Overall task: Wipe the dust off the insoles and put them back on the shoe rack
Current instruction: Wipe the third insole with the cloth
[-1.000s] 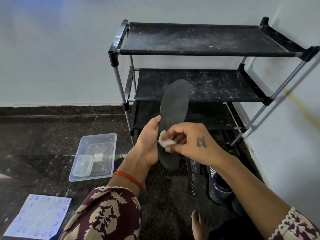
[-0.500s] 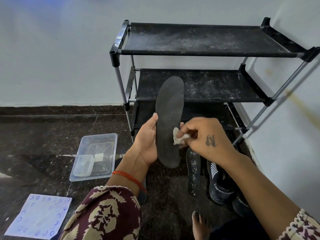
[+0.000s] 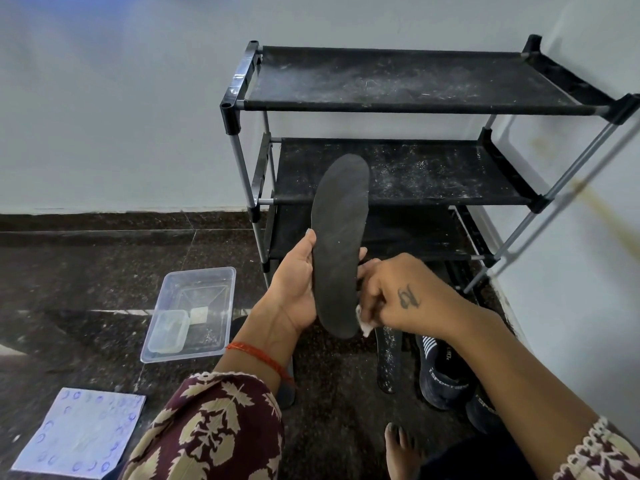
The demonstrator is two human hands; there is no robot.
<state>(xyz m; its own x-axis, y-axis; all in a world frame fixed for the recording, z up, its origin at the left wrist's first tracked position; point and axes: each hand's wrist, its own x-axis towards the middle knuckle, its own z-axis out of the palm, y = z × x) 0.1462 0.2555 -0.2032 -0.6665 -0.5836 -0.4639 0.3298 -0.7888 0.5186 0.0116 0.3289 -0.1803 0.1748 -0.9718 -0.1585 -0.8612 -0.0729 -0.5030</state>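
A clear plastic tub (image 3: 194,313) sits on the dark speckled floor (image 3: 86,271), left of everything else, with a smaller lidded container (image 3: 168,331) and a small pale square (image 3: 200,314) inside it. Nearer, at the bottom left corner, lies a white sheet printed with blue rings (image 3: 81,431). Over on the right, a dark sports shoe (image 3: 443,375) rests on the floor close to the pale wall (image 3: 121,116).
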